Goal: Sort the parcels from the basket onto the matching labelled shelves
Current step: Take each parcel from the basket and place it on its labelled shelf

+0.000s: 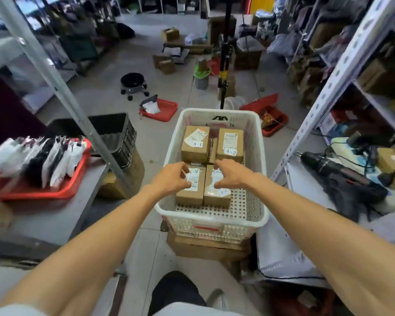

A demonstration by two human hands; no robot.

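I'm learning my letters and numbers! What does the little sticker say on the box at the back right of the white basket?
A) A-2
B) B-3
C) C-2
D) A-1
A: the small white sticker on the back-right box in the white basket reads A-2, while the back-left box beside it reads A-1.

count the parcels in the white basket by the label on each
A-1 parcels: 2, far left and near right
A-2 parcels: 1
unclear-digit parcel, under the left hand: 1
total: 4 in the basket
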